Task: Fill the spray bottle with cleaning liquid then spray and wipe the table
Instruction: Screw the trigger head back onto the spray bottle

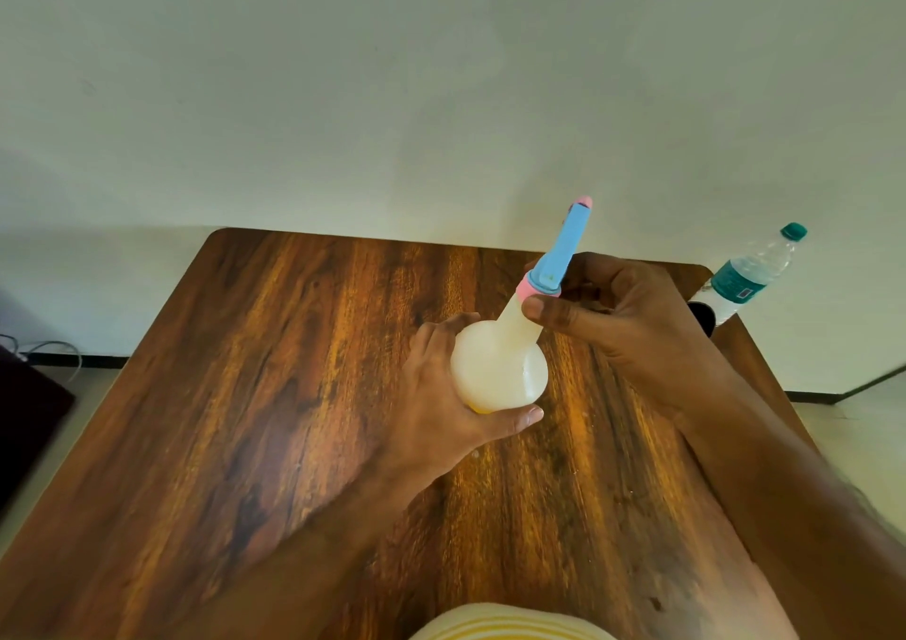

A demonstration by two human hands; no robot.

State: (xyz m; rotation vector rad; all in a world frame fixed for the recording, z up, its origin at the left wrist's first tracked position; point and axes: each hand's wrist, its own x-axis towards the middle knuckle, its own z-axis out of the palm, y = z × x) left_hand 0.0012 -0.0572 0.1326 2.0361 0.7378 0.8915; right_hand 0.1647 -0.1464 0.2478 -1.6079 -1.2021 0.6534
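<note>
At the near edge of the view, a pale yellow rounded thing (510, 627) shows a little; I cannot tell what it is. Beyond it the wooden bench (255, 394) carries the work; both forearms reach over it toward the middle.

The left hand (441, 394) holds the spray bottle (497, 367) by its round body, the grip clamped around it with the thumb under the near side; whether the bottle stands on the bench or is lifted just above it, I cannot tell. The right hand (617, 321) is at the neck, its grip closed on the pink collar, with the thumb pressing just below the blue spray head (564, 247).

I judge that the step in hand is the head on the neck — being screwed on or off; the direction cannot be read here. If it is closing, the next move calls for a firm last turn while the left hand keeps the body steady, then a new hold with a finger on the trigger.

The bottle is cloudy white and half clear, with a long thin neck; a yellow tint shows at the bottom, so I think liquid is inside. The head points away and upward, tilted to the right.

Farther, at the right back corner, a clear water bottle (750, 272) with a green cap stands, just beside a dark object I cannot name.
</note>
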